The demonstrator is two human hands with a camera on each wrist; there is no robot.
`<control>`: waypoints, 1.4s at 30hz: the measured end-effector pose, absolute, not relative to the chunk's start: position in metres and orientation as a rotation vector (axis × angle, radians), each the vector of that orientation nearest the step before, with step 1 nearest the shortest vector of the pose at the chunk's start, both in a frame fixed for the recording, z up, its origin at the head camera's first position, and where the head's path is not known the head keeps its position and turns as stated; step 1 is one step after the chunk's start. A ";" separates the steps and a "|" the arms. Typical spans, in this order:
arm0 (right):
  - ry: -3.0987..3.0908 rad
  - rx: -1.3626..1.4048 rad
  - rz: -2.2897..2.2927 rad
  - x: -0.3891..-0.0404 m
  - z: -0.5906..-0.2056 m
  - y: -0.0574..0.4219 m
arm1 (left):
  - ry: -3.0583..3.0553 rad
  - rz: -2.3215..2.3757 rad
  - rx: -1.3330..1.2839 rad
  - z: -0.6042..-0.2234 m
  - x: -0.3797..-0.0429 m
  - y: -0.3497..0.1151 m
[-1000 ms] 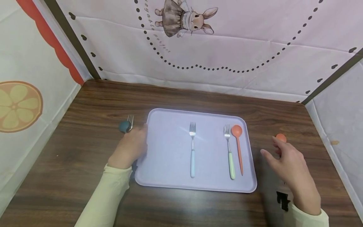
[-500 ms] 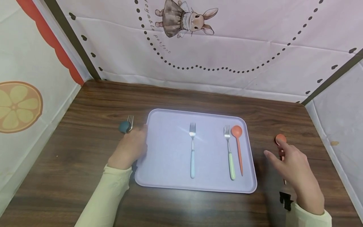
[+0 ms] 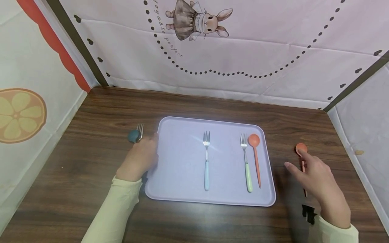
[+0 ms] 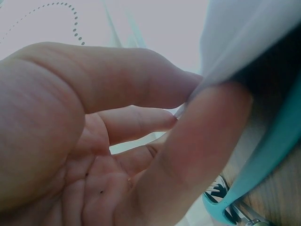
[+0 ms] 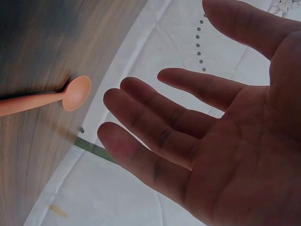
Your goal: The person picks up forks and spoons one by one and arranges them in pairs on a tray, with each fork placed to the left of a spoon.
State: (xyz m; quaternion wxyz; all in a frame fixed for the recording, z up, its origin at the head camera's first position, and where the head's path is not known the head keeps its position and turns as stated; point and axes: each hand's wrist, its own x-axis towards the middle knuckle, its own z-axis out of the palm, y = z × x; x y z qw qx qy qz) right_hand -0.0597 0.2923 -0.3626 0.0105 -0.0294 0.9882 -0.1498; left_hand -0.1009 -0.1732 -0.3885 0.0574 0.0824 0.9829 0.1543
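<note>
My left hand (image 3: 140, 157) pinches the left rim of a lilac tray (image 3: 179, 158); the left wrist view has thumb and finger on the tray's edge (image 4: 221, 56). On the tray lie a fork with a light blue handle (image 3: 206, 168), a fork with a green handle (image 3: 248, 177) and an orange spoon (image 3: 254, 148). My right hand (image 3: 319, 179) hovers over a second orange spoon (image 3: 301, 147) on the table to the right. Its fingers are extended and apart from that spoon (image 5: 75, 94) in the right wrist view. The hand covers part of the spoon's handle from above.
Left of the tray, a teal spoon (image 3: 133, 136) and a fork (image 3: 140, 129) lie together, their handles hidden by my left hand. Black tape (image 3: 309, 213) marks the table near my right wrist. Printed cloth walls (image 3: 258, 44) enclose the back and sides of the wooden table (image 3: 76, 162).
My right hand has shifted slightly right and toward me, uncovering more of the orange spoon beneath it. The left hand, tray and cutlery stay in place.
</note>
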 end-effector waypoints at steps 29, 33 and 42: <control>2.890 0.042 -0.442 -0.064 -0.370 0.311 | 2.988 0.473 0.260 -0.389 -0.101 -0.174; 2.881 0.047 -0.427 -0.064 -0.372 0.312 | 2.984 0.478 0.255 -0.389 -0.101 -0.174; 2.871 0.041 -0.433 -0.067 -0.381 0.317 | 2.993 0.478 0.257 -0.390 -0.101 -0.174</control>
